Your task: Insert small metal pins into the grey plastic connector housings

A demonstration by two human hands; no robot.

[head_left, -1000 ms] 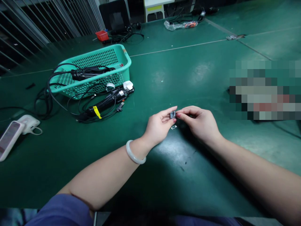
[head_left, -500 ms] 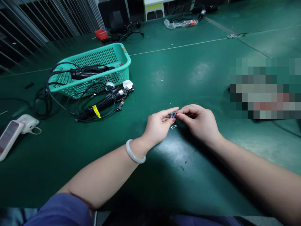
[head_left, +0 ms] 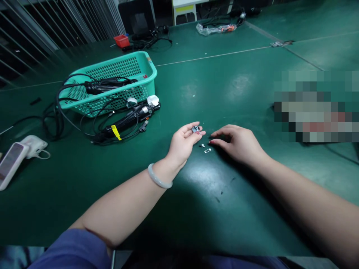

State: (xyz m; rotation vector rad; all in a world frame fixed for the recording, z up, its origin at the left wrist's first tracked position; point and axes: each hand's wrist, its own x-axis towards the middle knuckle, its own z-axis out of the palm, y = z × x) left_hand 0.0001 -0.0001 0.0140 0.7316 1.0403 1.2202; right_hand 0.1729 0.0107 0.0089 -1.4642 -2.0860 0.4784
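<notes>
In the head view, my left hand [head_left: 182,144] is closed on a small grey and black part [head_left: 195,129], pinched between thumb and fingers; its exact kind is too small to make out. A short distance to the right, my right hand [head_left: 238,142] rests low over the table with thumb and forefinger apart. A tiny white speck shows at its thumb tip, too small to name. Between the hands on the table lie a tiny white and black piece [head_left: 202,145] and a small white rectangular frame [head_left: 207,150].
A turquoise basket [head_left: 112,99] with black cabled tools stands at the left on the green table [head_left: 179,209]. In front of it lies a black tool [head_left: 126,121] with a yellow tag. A white phone-like device [head_left: 12,162] is far left. A pixelated area covers the right side.
My hands have come apart. The left moved slightly left with the small grey and black part, and the right's fingers parted from it. A tiny white and black piece now shows on the table.
</notes>
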